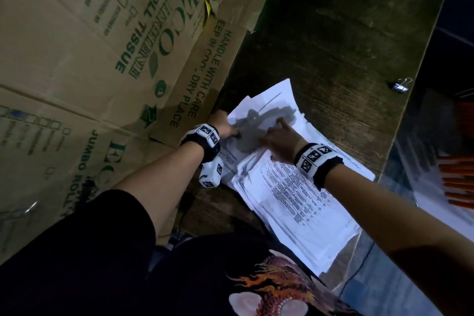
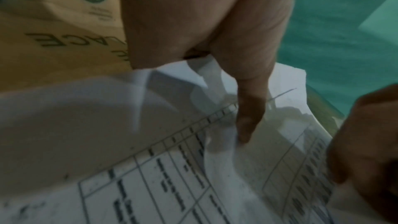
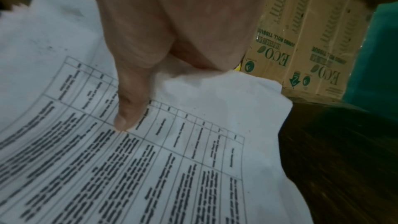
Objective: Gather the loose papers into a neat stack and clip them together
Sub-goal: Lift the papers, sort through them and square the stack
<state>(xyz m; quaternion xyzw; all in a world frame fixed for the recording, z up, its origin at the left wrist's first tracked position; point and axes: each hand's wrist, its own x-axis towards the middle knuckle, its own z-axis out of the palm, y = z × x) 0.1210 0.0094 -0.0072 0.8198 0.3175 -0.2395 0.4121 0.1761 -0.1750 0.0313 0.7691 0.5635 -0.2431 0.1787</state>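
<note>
Several papers lie fanned on the table and reach its right edge. Boxes crowd the left, wood stretches beyond, and a clip sits at the far right rim. The left hand pinches the papers' left edge. The right hand lies flat on top, thumb pressing.

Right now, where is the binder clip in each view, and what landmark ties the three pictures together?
Head: the binder clip lies near the far right edge of the table, apart from the papers.
Left wrist: not in it.
Right wrist: not in it.
Shared landmark: the green-printed cardboard boxes, upper left in head and left wrist, upper right in right wrist.
</note>
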